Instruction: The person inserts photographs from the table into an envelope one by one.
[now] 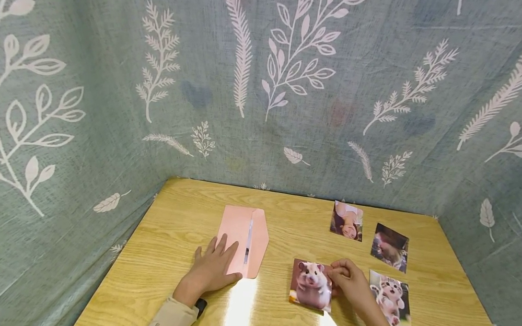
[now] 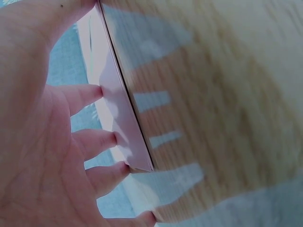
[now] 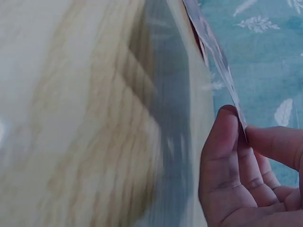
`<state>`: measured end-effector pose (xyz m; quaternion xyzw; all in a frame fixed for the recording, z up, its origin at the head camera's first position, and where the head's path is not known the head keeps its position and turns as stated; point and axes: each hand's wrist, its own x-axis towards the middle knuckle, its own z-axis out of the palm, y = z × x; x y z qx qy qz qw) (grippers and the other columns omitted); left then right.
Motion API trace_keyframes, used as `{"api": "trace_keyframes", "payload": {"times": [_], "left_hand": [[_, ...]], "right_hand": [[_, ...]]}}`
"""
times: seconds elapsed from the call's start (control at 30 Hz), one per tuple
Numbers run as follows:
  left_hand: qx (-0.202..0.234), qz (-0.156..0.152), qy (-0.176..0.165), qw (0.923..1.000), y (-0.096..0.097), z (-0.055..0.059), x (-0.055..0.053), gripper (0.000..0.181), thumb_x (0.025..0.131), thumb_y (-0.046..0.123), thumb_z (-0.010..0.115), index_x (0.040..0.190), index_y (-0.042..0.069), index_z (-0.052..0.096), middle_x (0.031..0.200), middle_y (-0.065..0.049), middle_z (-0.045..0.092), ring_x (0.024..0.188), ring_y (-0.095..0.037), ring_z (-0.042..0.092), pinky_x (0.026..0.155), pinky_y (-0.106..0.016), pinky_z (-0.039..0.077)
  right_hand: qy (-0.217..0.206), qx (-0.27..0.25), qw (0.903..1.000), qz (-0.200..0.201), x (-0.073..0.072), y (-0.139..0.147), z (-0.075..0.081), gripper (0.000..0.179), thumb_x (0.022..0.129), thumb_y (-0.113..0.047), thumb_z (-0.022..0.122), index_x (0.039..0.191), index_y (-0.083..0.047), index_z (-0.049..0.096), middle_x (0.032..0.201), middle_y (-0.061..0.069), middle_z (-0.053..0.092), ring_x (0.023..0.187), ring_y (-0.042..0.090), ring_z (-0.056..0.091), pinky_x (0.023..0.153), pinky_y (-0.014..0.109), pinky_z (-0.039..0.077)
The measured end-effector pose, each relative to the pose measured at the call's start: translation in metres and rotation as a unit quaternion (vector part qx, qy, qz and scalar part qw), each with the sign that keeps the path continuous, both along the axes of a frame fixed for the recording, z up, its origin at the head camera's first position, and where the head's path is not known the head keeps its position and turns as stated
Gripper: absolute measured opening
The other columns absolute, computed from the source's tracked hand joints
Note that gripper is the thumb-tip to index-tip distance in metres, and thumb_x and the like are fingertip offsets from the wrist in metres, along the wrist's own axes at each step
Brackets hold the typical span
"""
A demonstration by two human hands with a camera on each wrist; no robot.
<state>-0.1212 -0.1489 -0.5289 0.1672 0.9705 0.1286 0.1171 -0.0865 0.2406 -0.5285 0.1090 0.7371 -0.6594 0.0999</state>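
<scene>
While a grey-green cloth (image 1: 204,60) printed with white leaves and sprigs hangs behind and along both sides, the yellowish wood-grain bench (image 1: 176,227) catches a white glare near its front. On its left half lies a pink envelope (image 1: 237,219), pointed flap to the right. The left hand (image 1: 211,269) rests on the envelope's near left part, its fingers spread. To the right, the right hand (image 1: 349,283) pinches a hamster picture (image 1: 310,287) by its right edge between thumb and fingers. Beyond, a picture of a person (image 1: 347,221) lies upside down near the back edge, a dark picture (image 1: 389,246) beside it, and a kitten picture (image 1: 394,299) lies nearer, partly covered by the right forearm
</scene>
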Motion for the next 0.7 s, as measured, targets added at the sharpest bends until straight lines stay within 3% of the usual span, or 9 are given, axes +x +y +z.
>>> {"api": "trace_keyframes", "payload": {"times": [0.23,0.7], "left_hand": [[0.002,-0.001,-0.004,1.0000,0.000,0.001,0.000,0.087,0.089,0.064,0.062,0.158,0.020,0.034,0.163,-0.021,0.018,0.147,-0.046,0.015,0.103,-0.079,0.016],[0.003,0.001,-0.007,1.0000,0.001,0.001,0.000,0.087,0.089,0.066,0.061,0.158,0.020,0.033,0.164,-0.019,0.017,0.148,-0.045,0.015,0.103,-0.078,0.016]], "right_hand": [[0.004,0.000,0.9998,-0.020,-0.011,-0.008,0.001,0.026,0.097,-0.007,0.066,0.115,0.006,0.054,0.088,0.013,0.067,0.071,0.020,0.063,0.060,0.037,0.057],[0.036,-0.001,0.9993,0.013,-0.043,-0.030,0.011,0.027,0.097,-0.010,0.067,0.116,0.004,0.054,0.088,0.012,0.067,0.068,0.024,0.065,0.058,0.044,0.058]]}}
